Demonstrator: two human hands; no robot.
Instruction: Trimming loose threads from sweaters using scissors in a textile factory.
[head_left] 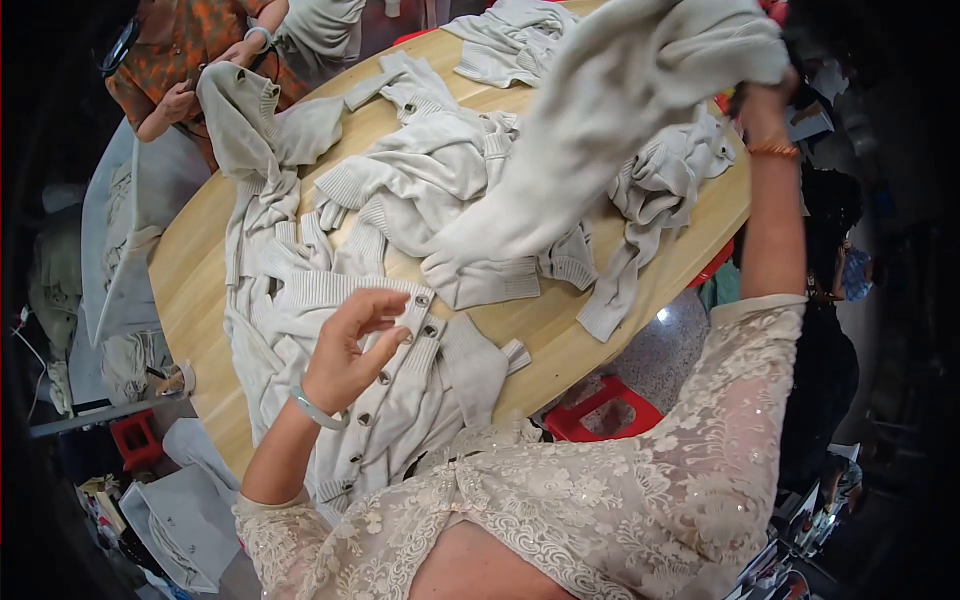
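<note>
My right hand (765,105), raised at the upper right, grips a cream knitted sweater (590,130). The sweater stretches down and leftward over the table, its body blurred by motion; folds hide part of my fingers. My left hand (355,345) is lifted over a cream buttoned cardigan (400,400) lying at the near side of the table. Its fingers are curved and apart, with nothing between them. Dark buttons run down the cardigan's front band, just beside the left fingertips.
More cream knitwear (420,170) lies heaped over the oval wooden table (195,280). Across it, at the upper left, a person in an orange patterned shirt (190,45) handles another cream garment (245,120). A red stool (605,405) stands by the near edge; white bins (150,200) line the left.
</note>
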